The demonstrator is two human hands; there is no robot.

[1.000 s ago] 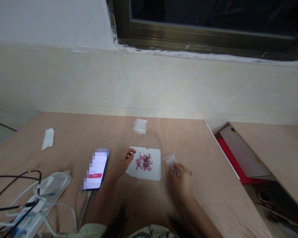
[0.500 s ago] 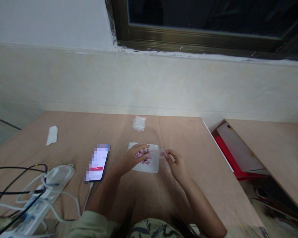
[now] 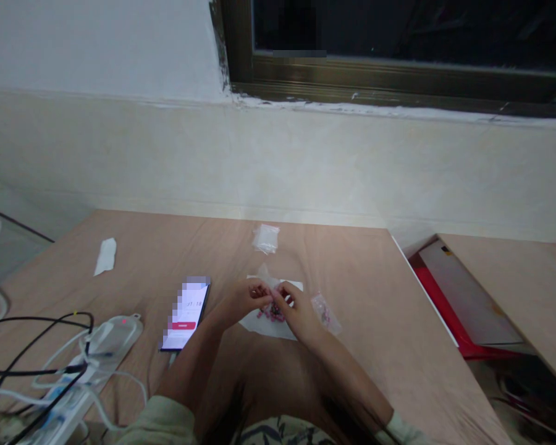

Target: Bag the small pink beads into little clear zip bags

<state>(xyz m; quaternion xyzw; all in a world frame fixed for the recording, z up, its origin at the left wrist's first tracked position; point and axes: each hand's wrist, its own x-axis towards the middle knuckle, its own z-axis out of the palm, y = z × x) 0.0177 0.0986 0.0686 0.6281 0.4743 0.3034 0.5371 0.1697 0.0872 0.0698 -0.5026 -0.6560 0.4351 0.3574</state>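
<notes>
Nearest, the power strip [image 3: 113, 339] runs off my view. My right hand [image 3: 301, 314] and left hand [image 3: 244, 301] meet, fingertips pinched on a clear bag [image 3: 263, 271], mostly hidden by my fingers. Beneath, they half cover small pink pieces [image 3: 273, 315] on white paper [image 3: 254, 326]. Farther off, a clear packet [image 3: 266, 238] looks indistinct.

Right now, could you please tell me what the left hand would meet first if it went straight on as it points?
The left hand would probably meet the right hand first, just ahead, though depth there is unclear.
</notes>
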